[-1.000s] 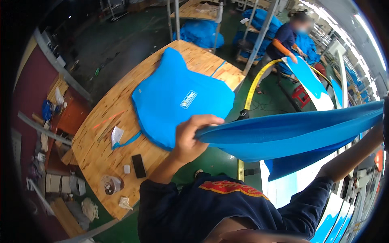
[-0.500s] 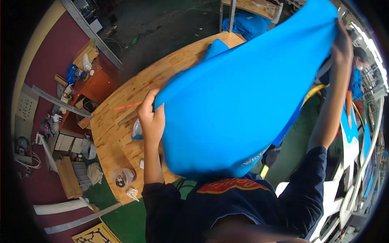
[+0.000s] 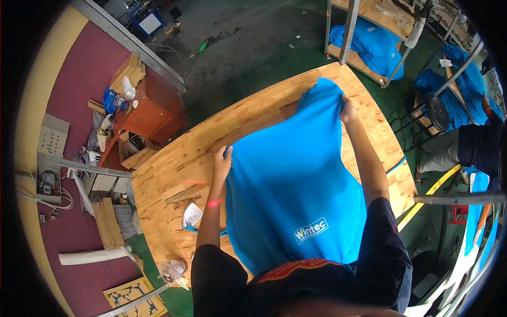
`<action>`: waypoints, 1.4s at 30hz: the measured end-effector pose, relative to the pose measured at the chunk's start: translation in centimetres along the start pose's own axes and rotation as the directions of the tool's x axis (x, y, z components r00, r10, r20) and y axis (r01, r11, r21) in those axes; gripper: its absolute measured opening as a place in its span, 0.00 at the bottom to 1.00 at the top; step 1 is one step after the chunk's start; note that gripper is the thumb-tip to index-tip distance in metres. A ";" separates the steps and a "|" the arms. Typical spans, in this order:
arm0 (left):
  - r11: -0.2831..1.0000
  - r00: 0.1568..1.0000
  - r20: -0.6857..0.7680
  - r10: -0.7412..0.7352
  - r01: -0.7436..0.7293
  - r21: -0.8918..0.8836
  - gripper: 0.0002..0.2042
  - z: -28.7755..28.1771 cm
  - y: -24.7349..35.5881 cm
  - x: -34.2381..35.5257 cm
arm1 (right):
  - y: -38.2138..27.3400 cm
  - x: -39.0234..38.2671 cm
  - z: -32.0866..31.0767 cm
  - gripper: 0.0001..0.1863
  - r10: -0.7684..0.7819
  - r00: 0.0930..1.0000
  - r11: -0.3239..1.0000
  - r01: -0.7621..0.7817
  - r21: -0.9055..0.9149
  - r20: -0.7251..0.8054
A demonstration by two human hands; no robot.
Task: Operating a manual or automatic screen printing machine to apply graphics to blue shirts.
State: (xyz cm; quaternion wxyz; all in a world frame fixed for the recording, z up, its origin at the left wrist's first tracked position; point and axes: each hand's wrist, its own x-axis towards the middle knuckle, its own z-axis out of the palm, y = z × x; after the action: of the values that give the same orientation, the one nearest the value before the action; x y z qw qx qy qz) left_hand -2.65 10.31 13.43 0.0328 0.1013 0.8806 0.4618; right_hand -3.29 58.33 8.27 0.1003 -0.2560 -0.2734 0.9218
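A large blue cloth piece (image 3: 296,169) with a white printed logo is stretched between my hands over a wooden table (image 3: 163,185). Its near end hangs against my body. My left hand (image 3: 222,162) is closed on the cloth's left edge, thumb along the top. At the far right corner my right hand (image 3: 348,112) pinches the same cloth, whose far end bunches upward beside the fingers. Left of the cloth lies a small clear packet with a white slip (image 3: 193,215). A red light line falls on the table and crosses my left forearm.
A plastic cup (image 3: 173,270) stands at the table's near left corner. Blue cloth piles (image 3: 369,47) lie on a rack at the far right. Beyond the table's right side are a person (image 3: 470,148) and a round black stool (image 3: 437,112). An orange cabinet (image 3: 158,113) is at left.
My right hand has come down and left from high on the right, bringing the cloth over the table. The view has shifted, and more of the table and the cloth's logo now show.
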 end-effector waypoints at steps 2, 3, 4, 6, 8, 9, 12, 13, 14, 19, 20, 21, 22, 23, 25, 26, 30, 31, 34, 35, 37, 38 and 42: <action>0.996 0.999 -0.014 -0.035 0.036 0.083 0.17 0.9 -4.8 0.9 | 2.0 2.7 -0.5 0.26 0.062 0.998 0.998 -0.061 -0.007 0.033; 0.986 0.999 -0.021 -0.050 0.052 0.155 0.17 1.1 -6.0 0.9 | 2.8 3.1 -0.2 0.27 0.100 0.993 0.995 -0.099 -0.014 0.066; 0.983 0.997 -0.021 -0.077 0.080 0.163 0.17 1.2 -7.2 0.6 | 3.2 3.6 0.2 0.27 0.127 0.990 0.992 -0.126 -0.016 0.057; 0.997 0.997 -0.062 -0.037 0.041 0.070 0.17 1.5 -6.7 0.5 | 2.7 3.9 1.2 0.28 0.128 0.990 0.992 -0.127 -0.021 0.056; 1.000 0.999 -0.049 -0.018 0.018 0.015 0.16 2.1 -7.0 1.0 | 2.3 5.4 0.0 0.26 0.155 0.988 0.988 -0.155 -0.020 0.003; 1.000 0.999 -0.032 0.006 -0.006 -0.007 0.16 2.9 -7.1 1.4 | 2.1 6.2 -1.8 0.25 0.019 0.996 0.993 -0.030 -0.113 -0.091; 0.996 0.995 -0.039 0.091 -0.090 0.021 0.16 2.6 -10.1 1.7 | 3.1 4.7 -3.5 0.18 -0.172 0.985 0.966 0.174 -0.193 0.025; 0.982 0.983 -0.048 0.177 -0.180 -0.054 0.17 4.0 -10.2 2.5 | 1.7 4.2 -5.5 0.18 -0.377 0.925 0.894 0.353 -0.275 -0.038; 0.979 0.982 -0.039 0.186 -0.188 -0.075 0.18 5.4 -10.2 3.4 | 0.4 3.5 -7.2 0.20 -0.571 0.817 0.778 0.509 -0.369 -0.078; 0.992 0.992 0.048 0.117 -0.115 -0.043 0.20 1.5 -13.4 0.5 | 9.8 -18.7 -1.3 0.20 -0.662 0.705 0.426 0.634 -0.646 0.256; 0.983 0.982 0.033 0.185 -0.185 -0.009 0.20 0.8 -14.3 -0.1 | 13.0 -23.6 -1.0 0.17 -0.627 0.724 0.374 0.605 -0.703 0.289; 0.976 0.976 0.046 0.213 -0.211 -0.052 0.20 1.1 -14.5 -0.3 | 15.6 -28.6 -1.9 0.13 -0.574 0.768 0.397 0.565 -0.723 0.284; 0.972 0.971 0.060 0.230 -0.226 -0.069 0.20 0.6 -14.8 -0.5 | 18.7 -32.9 -2.6 0.10 -0.513 0.779 0.278 0.548 -0.789 0.361; 0.960 0.959 0.048 0.279 -0.277 -0.034 0.21 0.9 -14.9 -0.4 | 20.8 -38.2 -1.8 0.07 -0.406 0.855 0.284 0.453 -0.845 0.322; 0.961 0.959 0.071 0.274 -0.271 -0.048 0.22 0.8 -14.3 -0.1 | 25.2 -46.4 -2.6 0.08 -0.197 0.913 0.262 0.401 -0.878 0.359; 0.944 0.949 -0.001 0.314 -0.312 0.106 0.23 0.8 -13.5 -0.9 | 27.3 -49.7 -2.8 0.08 -0.102 0.941 0.242 0.338 -0.910 0.323; 0.655 0.691 -0.009 0.723 -0.681 0.326 0.16 0.3 -7.1 -7.8 | 32.4 -57.2 -4.3 0.12 -0.036 0.943 -0.064 0.329 -0.942 0.332; 0.673 0.701 0.184 0.689 -0.713 0.197 0.11 0.9 -4.9 -11.6 | 33.1 -57.9 -4.8 0.14 -0.122 0.938 -0.203 0.297 -0.933 0.325; 0.654 0.454 0.527 0.718 -0.698 -0.290 0.08 -1.1 -5.5 -23.9 | 34.8 -58.7 -5.1 0.14 -0.237 0.905 -0.352 0.260 -0.899 0.354; 0.579 0.341 0.623 0.704 -0.784 -0.225 0.11 -1.8 -5.7 -27.6 | 35.2 -58.7 -5.5 0.11 -0.239 0.899 -0.404 0.251 -0.880 0.366; 0.524 0.285 0.643 0.711 -0.825 -0.214 0.13 -3.0 -5.9 -32.5 | 35.6 -58.8 -5.4 0.05 -0.232 0.886 -0.494 0.247 -0.834 0.400; 0.515 0.275 0.640 0.717 -0.828 -0.221 0.13 -3.1 -6.6 -33.7 | 35.8 -58.9 -5.0 0.05 -0.242 0.885 -0.496 0.239 -0.835 0.398; 0.457 0.258 0.628 0.734 -0.872 -0.177 0.10 -3.8 -8.3 -35.0 | 36.3 -60.3 -3.7 0.09 -0.067 0.912 -0.417 0.344 -0.842 0.405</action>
State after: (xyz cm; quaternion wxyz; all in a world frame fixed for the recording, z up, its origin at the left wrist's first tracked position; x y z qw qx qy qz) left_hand 29.71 -4.66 7.57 0.0721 0.6861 0.6775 0.2550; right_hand 48.20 10.24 10.61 -0.0019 -0.0884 -0.9588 0.2701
